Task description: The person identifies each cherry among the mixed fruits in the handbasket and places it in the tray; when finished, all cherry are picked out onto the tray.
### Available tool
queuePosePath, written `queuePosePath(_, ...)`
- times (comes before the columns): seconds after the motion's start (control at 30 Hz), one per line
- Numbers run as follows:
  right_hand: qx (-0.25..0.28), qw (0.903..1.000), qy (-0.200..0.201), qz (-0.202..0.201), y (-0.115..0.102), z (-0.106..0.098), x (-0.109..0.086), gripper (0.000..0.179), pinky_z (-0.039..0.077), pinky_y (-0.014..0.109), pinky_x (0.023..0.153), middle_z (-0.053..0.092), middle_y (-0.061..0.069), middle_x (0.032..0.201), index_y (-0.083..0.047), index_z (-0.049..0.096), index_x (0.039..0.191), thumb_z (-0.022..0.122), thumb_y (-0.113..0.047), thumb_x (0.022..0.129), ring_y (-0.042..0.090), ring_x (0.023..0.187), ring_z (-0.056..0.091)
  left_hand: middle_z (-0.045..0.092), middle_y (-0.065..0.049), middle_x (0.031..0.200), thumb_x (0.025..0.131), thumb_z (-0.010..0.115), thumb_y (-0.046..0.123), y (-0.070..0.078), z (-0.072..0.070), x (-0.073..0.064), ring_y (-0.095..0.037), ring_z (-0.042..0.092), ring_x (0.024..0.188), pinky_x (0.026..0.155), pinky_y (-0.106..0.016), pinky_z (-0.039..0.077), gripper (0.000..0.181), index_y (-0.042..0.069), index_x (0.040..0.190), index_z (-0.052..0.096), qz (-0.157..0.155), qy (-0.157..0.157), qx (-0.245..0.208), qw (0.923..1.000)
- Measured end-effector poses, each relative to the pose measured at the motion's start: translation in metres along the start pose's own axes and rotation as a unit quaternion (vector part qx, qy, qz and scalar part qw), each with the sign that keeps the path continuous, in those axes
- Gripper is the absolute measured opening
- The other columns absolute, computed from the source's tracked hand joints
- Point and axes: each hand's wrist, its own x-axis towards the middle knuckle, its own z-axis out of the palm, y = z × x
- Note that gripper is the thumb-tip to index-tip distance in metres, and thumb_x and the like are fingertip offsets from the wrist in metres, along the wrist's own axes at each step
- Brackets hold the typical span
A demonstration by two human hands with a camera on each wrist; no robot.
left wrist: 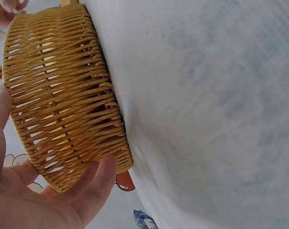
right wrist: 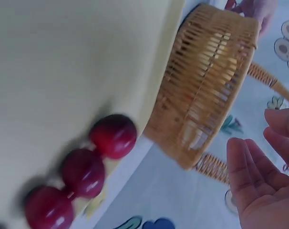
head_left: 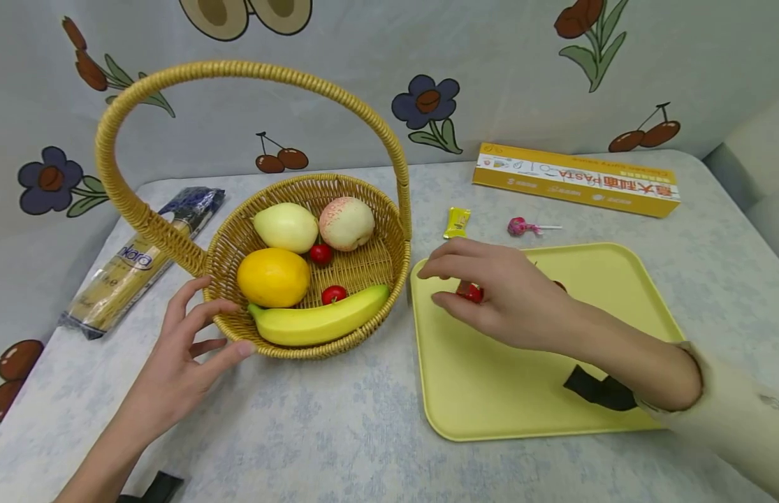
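Note:
My left hand (head_left: pixel 184 349) holds the rim and outer wall of a wicker basket (left wrist: pixel 63 90) with spread fingers and thumb. Inside the basket lie a banana (head_left: pixel 320 318), a yellow oval fruit (head_left: pixel 273 277), a pale yellow-green fruit (head_left: pixel 286 228), a peach (head_left: pixel 347 223) and two small red fruits (head_left: pixel 334 294). Over the left part of a yellow tray (head_left: pixel 490 391) hovers my right hand (head_left: pixel 499 290), its fingers loosely bent and nothing between them. Beneath it, small round red fruits (right wrist: pixel 82 172) sit in a row on the tray; in the head view the hand partly hides them.
A pack of spaghetti (head_left: pixel 137 269) lies left of the basket. Behind the tray are a yellow-wrapped sweet (head_left: pixel 457 222), a pink lollipop (head_left: pixel 520 226) and a long pasta box (head_left: pixel 578 180). The basket's tall handle (head_left: pixel 238 68) arches upward. A patterned cloth covers the table and backdrop.

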Motion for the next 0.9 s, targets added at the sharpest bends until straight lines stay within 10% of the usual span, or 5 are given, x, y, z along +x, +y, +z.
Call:
queuePosePath(0.5, -0.004, 0.9908, -0.135, -0.010, -0.011, 0.041, 0.075, 0.024, 0.048, 0.031, 0.090, 0.064, 0.002, 0.114, -0.008, 0.070, 0.116, 0.067, -0.009, 0.093, 0.018, 0.102, 0.059, 0.010, -0.013, 0.159, 0.090, 0.074, 0.010, 0.002, -0.001, 0.001, -0.041, 0.034, 0.130, 0.080, -0.004, 0.044, 0.040, -0.002, 0.123, 0.055, -0.002, 0.001, 0.002, 1.0000)
queuePosePath(0.9, 0.028, 0.9456, -0.323, 0.025, 0.000, 0.063, 0.123, 0.036, 0.043, 0.028, 0.095, 0.062, 0.004, 0.128, -0.007, 0.063, 0.130, 0.063, -0.008, 0.095, 0.019, 0.108, 0.054, 0.010, -0.013, 0.158, 0.090, 0.074, 0.011, 0.002, -0.001, 0.002, -0.041, 0.034, 0.129, 0.080, -0.004, 0.044, 0.040, -0.001, 0.123, 0.055, -0.006, 0.001, -0.001, 1.0000)
